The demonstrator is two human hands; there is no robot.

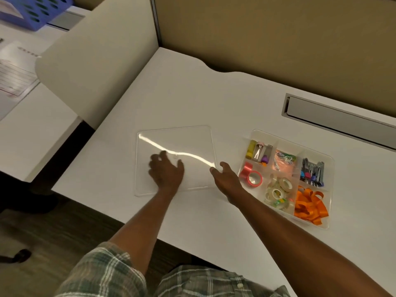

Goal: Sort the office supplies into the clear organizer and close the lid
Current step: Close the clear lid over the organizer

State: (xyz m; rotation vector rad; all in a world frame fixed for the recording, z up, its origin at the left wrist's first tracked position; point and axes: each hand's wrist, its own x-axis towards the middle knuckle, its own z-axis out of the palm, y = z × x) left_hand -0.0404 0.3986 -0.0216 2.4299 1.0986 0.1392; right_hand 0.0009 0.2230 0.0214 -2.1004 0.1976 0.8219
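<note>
A clear square lid [188,140] lies flat on the white desk [192,97], left of the clear organizer [331,166]. My left hand [166,170] rests spread on the lid's near part. At the lid's right edge is my right hand [225,174], fingers apart and touching or just beside the rim. The organizer's compartments hold pink tape rolls [251,175], clear tape rolls [278,192], orange ribbon [309,207], binder clips [312,172], paper clips [284,160] and small yellow and purple items [258,151].
A grey cable slot [338,118] is set into the desk behind the organizer. Tan partition walls [278,35] stand behind and to the left. A second desk with papers [15,73] and a blue basket [36,11] lies far left.
</note>
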